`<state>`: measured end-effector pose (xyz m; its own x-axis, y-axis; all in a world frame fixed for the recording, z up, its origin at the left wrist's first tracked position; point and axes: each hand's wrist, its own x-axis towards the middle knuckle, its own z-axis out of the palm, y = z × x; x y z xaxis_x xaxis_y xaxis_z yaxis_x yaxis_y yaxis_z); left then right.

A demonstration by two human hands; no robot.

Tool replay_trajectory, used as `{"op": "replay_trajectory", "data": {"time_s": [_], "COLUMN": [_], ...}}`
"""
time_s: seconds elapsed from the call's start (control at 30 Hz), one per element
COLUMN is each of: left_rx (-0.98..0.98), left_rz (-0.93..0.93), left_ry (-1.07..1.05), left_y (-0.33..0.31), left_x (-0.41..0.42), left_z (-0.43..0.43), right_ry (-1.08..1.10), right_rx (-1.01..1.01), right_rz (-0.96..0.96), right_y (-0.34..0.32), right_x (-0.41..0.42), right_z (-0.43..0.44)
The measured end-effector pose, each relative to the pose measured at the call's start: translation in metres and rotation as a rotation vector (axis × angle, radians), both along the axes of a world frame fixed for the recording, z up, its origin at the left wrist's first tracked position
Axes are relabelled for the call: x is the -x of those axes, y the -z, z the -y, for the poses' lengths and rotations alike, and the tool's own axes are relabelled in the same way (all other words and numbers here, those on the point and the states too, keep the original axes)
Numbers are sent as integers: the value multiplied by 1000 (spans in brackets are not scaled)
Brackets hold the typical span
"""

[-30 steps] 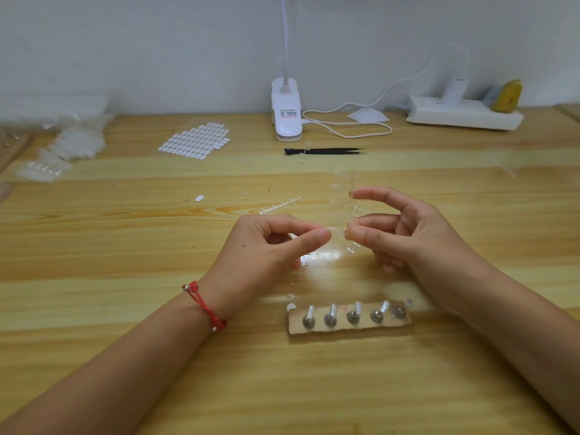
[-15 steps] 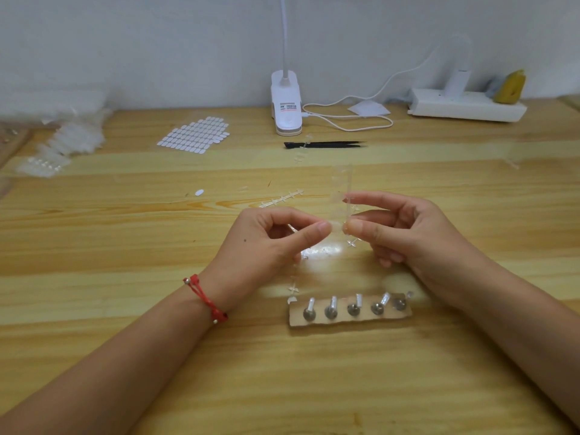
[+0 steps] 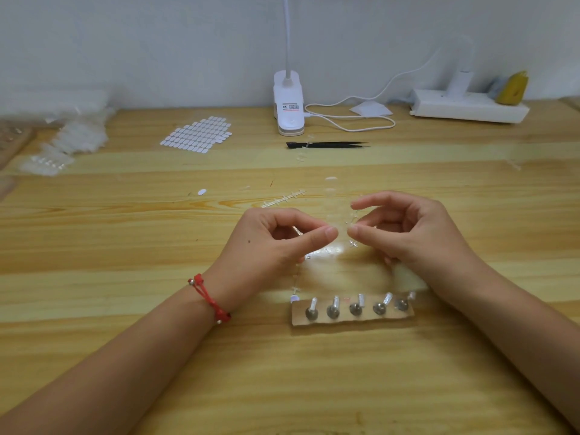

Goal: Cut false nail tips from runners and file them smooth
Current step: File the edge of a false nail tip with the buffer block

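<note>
The left hand (image 3: 273, 243) pinches the clear plastic runner of false nail tips (image 3: 330, 196) above the middle of the pale wooden surface (image 3: 125, 309). The right hand (image 3: 417, 233) curls beside it, grip unclear. Support close beside each tip, detaching gently.

The light was soft, even and fairly bright, leaving only faint shade on the table (image 3: 314, 372) under the left hand (image 3: 276, 243) and right hand (image 3: 417, 233). A pale glare patch lay on the wood just nearside of them. The far left corner was smeared, its heap of clear plastic (image 3: 75, 136) out of focus. The table's far edge bowed slightly. The clear runner (image 3: 332, 211) barely showed against the grain.
</note>
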<state>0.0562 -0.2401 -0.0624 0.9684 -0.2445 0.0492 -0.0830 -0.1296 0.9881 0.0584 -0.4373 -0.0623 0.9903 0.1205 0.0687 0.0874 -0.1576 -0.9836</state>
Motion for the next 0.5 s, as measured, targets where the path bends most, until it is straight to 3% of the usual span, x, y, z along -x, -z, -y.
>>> {"op": "replay_trajectory", "data": {"time_s": [0.23,0.37,0.43,0.5], "left_rx": [63,115,123,122], "left_rz": [119,101,77,67], "left_ry": [-80,-121,-134,-139], "left_y": [-1,-2,-1,-1], "left_x": [0,0,-1,-1], "left_z": [-2,-2,-2,-1], "right_ry": [-23,211,301,251], "right_rx": [225,264,472,744], "right_rz": [78,210,266,182], "right_y": [6,-1,-9,-15], "right_x": [0,-6,-12,-17], "right_z": [3,12,28,44]}}
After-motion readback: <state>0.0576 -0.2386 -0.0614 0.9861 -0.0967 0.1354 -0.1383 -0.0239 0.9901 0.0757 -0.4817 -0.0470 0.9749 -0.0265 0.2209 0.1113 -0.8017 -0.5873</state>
